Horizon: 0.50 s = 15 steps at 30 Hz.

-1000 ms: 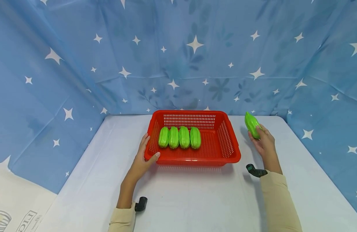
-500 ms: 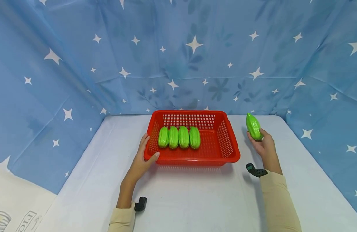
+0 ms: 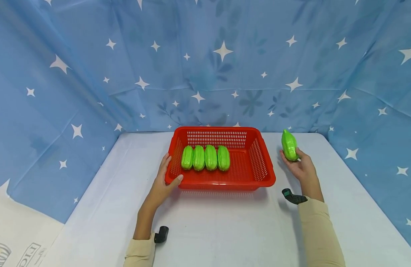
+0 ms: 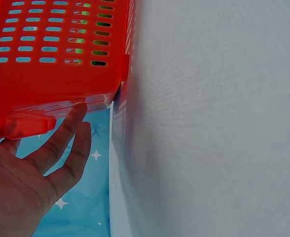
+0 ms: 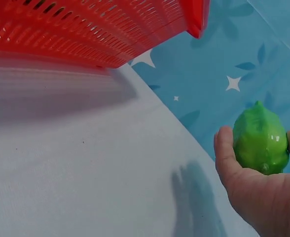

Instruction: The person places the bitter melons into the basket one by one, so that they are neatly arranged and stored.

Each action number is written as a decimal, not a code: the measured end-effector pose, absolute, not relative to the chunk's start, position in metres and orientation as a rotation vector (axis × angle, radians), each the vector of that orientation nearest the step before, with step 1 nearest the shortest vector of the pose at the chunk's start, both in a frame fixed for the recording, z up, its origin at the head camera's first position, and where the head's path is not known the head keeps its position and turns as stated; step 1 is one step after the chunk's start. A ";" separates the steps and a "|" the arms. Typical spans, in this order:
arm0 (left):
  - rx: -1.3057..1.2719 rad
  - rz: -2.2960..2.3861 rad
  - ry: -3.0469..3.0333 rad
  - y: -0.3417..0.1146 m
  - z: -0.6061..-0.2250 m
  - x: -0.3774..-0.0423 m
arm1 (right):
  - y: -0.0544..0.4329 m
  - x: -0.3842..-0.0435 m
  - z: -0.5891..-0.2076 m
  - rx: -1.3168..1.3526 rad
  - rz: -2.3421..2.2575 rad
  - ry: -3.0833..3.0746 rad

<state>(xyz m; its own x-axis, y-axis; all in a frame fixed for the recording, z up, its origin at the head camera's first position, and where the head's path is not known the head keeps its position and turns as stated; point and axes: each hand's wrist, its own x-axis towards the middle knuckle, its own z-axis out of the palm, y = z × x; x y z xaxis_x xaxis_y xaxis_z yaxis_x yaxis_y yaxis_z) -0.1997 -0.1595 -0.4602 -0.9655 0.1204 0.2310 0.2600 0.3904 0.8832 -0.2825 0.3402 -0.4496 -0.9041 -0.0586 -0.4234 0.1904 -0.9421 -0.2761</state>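
Observation:
My right hand (image 3: 302, 167) holds a glossy, ridged bright green fruit (image 3: 289, 145) to the right of the red basket (image 3: 222, 182), its pointed end facing away. In the right wrist view, the thumb and fingers (image 5: 225, 148) lie on opposite sides of this green fruit (image 5: 260, 140). Several matching green fruits (image 3: 211, 157) stand side by side in the basket's left and middle part. At the basket's left end rests my left hand (image 3: 160, 187), thumb over the front rim near the corner. The left wrist view shows its fingers (image 4: 61, 140) fairly straight and spread below the rim.
A white-covered table (image 3: 222, 230) lies under everything. Blue cloth (image 3: 205, 66) with white stars hangs behind and along both sides. Inside the basket, bare floor (image 3: 239, 163) shows at the right of the row of fruits.
My right hand has turned the green fruit within its grip and shifted it slightly, staying right of the basket. The left hand and the row of fruits keep their places.

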 end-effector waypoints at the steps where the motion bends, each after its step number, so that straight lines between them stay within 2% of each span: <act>1: -0.345 -1.631 -2.510 -0.160 -0.460 -0.200 | 0.339 -0.282 -0.448 0.632 -2.891 0.521; 9: -0.351 -1.652 -2.506 -0.161 -0.462 -0.201 | 0.333 -0.278 -0.440 0.664 -2.783 0.994; 15: -0.345 -1.648 -2.510 -0.161 -0.462 -0.201 | 0.331 -0.277 -0.434 0.563 -2.748 1.163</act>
<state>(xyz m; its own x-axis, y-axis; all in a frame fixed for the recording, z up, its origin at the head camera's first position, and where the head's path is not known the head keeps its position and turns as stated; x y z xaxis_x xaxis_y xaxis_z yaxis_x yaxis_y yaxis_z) -0.2014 -0.1611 -0.4625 -0.9670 0.1239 0.2227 0.2536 0.3815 0.8889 -0.2775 0.3312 -0.4338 -0.9259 0.0466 -0.3750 0.2368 -0.7018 -0.6719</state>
